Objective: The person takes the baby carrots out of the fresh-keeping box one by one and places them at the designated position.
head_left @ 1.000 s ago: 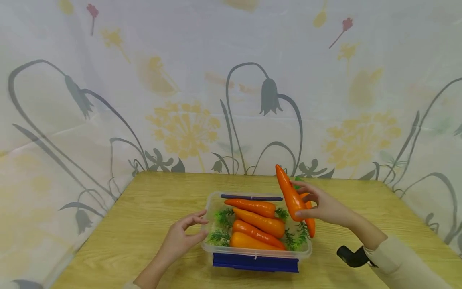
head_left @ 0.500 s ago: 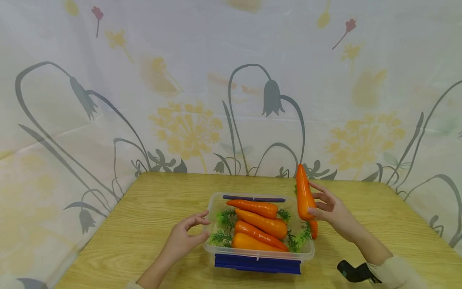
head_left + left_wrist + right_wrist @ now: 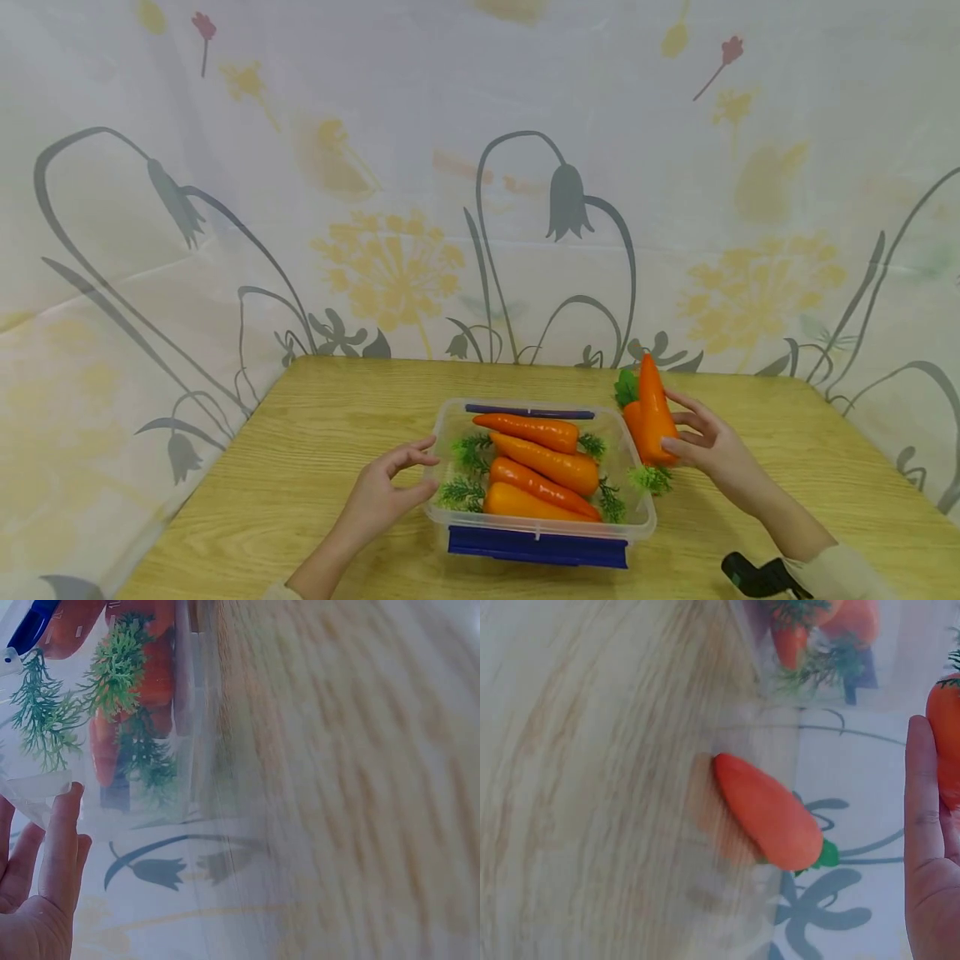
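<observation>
My right hand (image 3: 716, 450) holds an orange carrot (image 3: 654, 417) with feathery green leaves, tip up, between thumb and fingers just right of a clear plastic box (image 3: 637, 521). In the right wrist view the hand (image 3: 934, 847) shows at the edge beside the held carrot (image 3: 949, 742). Behind it, a second carrot (image 3: 634, 425) with a broad green leaf lies on the table. Several carrots (image 3: 543, 462) lie in the box among green sprigs. My left hand (image 3: 378, 492), fingers loosely spread, is at the box's left rim; in the left wrist view a fingertip appears to touch the clear wall.
Blue clasps (image 3: 536, 546) hang open on the box's near and far sides. The wood-grain table (image 3: 300, 475) ends at a flower-patterned curtain (image 3: 405, 167). A black device (image 3: 761, 577) sits at the right wrist.
The held carrot has moved right and down, from over the box to beside its right side. More of the carrot lying on the table now shows. My left hand stays about where it was.
</observation>
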The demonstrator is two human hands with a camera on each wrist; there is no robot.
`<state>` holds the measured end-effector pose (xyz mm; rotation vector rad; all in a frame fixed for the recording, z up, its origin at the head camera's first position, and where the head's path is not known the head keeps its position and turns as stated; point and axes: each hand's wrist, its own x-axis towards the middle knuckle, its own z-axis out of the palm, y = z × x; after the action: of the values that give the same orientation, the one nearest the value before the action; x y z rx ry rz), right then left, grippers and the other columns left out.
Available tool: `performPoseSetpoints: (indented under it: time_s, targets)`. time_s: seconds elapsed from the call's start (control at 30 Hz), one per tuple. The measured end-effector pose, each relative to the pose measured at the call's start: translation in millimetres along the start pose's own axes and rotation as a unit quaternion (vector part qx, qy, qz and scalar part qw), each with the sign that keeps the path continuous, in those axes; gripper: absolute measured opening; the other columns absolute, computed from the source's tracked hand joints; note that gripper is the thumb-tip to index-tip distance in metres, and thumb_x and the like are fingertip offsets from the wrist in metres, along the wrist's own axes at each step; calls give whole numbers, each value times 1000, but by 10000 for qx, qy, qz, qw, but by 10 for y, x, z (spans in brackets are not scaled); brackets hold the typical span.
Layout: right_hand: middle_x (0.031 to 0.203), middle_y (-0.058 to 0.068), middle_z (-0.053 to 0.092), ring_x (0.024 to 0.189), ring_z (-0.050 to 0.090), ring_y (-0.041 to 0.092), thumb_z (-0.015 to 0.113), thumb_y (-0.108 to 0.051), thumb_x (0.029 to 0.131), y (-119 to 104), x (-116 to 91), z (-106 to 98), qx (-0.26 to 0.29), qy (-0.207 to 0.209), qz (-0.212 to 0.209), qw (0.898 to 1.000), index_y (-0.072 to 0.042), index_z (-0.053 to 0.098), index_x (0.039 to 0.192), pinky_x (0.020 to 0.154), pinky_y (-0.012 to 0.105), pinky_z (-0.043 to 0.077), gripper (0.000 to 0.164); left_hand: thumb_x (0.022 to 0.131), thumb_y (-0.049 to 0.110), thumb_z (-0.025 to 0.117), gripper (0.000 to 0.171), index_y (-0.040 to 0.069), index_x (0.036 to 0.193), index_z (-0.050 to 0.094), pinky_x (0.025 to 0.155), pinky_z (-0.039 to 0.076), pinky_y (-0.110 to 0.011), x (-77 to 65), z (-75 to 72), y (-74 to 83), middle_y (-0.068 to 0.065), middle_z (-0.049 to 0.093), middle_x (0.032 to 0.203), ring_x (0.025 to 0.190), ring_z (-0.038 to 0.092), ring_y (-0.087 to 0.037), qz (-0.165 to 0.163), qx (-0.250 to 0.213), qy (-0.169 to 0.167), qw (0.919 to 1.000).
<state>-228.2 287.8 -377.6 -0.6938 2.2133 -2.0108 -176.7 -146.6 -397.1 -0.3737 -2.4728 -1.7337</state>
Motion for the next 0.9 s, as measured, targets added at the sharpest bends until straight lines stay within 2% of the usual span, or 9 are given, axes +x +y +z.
performPoseSetpoints:
  time_s: [0.13, 0.27, 0.37, 0.53, 0.8, 0.9]
  targets:
    - [113, -4, 55, 96, 62, 13, 49, 1, 95, 36, -28, -49, -58, 98, 126, 9999, -13, 25, 148, 74, 35, 55, 60, 81, 12, 72, 19, 7, 99, 68, 99, 33, -57, 3, 3, -1, -3, 54, 131, 123, 44, -35, -7, -40, -30, 10000]
    - [112, -4, 56, 96, 62, 12, 50, -1, 95, 74, -48, -100, -205, 206, 269, 9992, -12, 27, 147, 74, 35, 55, 58, 81, 15, 72, 21, 5, 100, 68, 95, 41, -52, 3, 3, 8, -6, 53, 132, 123, 44, -35, 43, -120, -64, 9999]
    - [111, -4, 56, 95, 62, 12, 51, -2, 95, 114, -65, -150, -340, 275, 368, 9984, -10, 30, 146, 73, 35, 55, 56, 81, 15, 73, 21, 6, 99, 68, 94, 41, -52, 4, 2, 14, -6, 53, 132, 123, 43, -36, 43, -132, -50, 9999]
    - [112, -2, 55, 94, 62, 13, 53, -5, 94, 190, -95, -237, -644, 363, 642, 9952, -7, 31, 144, 72, 38, 55, 54, 80, 17, 73, 21, 8, 99, 69, 98, 33, -58, 6, -4, 5, -4, 54, 131, 124, 43, -36, 7, -57, -32, 10000]
    - [112, 11, 53, 90, 63, 17, 56, -10, 93, 263, -101, -334, -937, 278, 1071, 9894, 8, 26, 142, 72, 39, 55, 60, 82, 13, 72, 19, 7, 100, 68, 99, 33, -58, 5, -1, 36, -6, 53, 132, 123, 44, -33, 51, -136, -80, 9999]
    - [113, 18, 52, 88, 64, 20, 57, -11, 93, 289, -94, -353, -976, 262, 1220, 9874, 10, 25, 142, 71, 39, 55, 62, 82, 12, 71, 19, 6, 100, 68, 98, 34, -58, 2, -1, 38, -6, 52, 133, 123, 44, -33, 51, -177, -74, 9998]
